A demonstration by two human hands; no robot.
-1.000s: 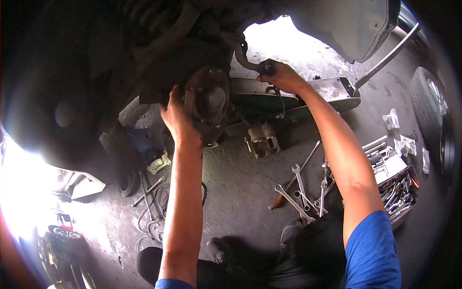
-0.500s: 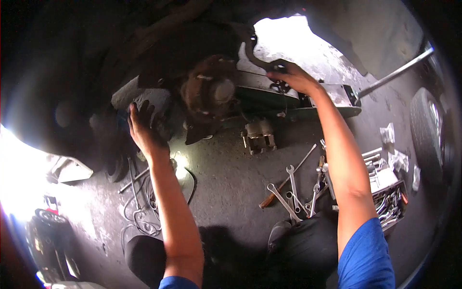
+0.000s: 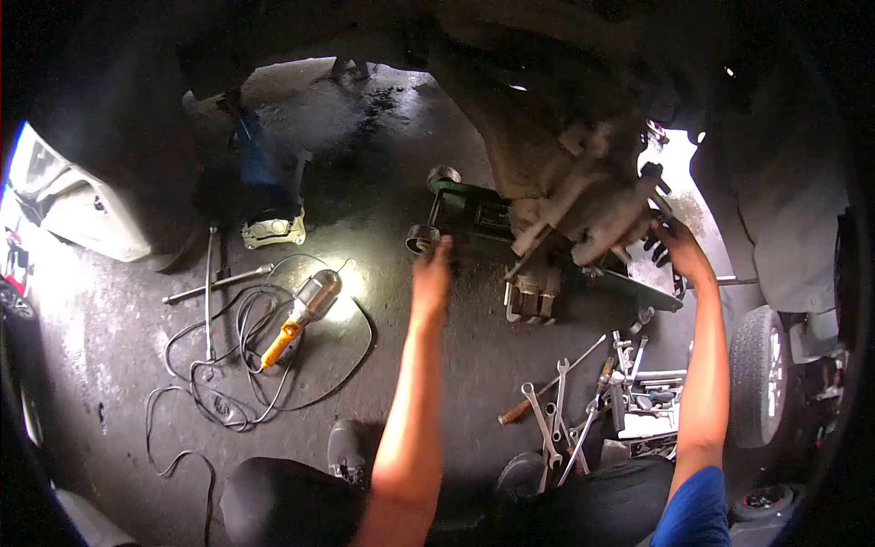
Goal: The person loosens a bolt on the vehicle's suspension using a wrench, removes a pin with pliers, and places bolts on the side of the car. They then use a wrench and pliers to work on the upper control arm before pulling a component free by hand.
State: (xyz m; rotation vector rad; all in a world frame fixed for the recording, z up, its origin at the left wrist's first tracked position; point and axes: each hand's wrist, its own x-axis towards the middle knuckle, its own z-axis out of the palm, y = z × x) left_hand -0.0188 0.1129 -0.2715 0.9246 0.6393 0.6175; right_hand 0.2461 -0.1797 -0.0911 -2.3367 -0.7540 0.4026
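Metal assembly (image 3: 592, 196), presumably heavy and rigid, is best held above the jack's right end (image 3: 652, 291); whether left hand (image 3: 433, 278) or right hand (image 3: 682, 248) is gripping cannot be told

The left hand (image 3: 432, 272) is motion-blurred; finger contact with the jack's wheel (image 3: 421, 239) cannot be determined. The right hand (image 3: 682, 252) has fingers dark against the suspension part (image 3: 583, 205), so its grip cannot be confirmed. That part covers the middle of the jack (image 3: 476, 211) and the top of the caliper (image 3: 536, 299). The right forearm (image 3: 704, 365) hides part of the tools (image 3: 652, 401). The car's underside (image 3: 365, 32) is lost in shadow. The cord (image 3: 211, 483), left knee (image 3: 283, 501) and sleeve (image 3: 697, 512) are cut off by the bottom edge.
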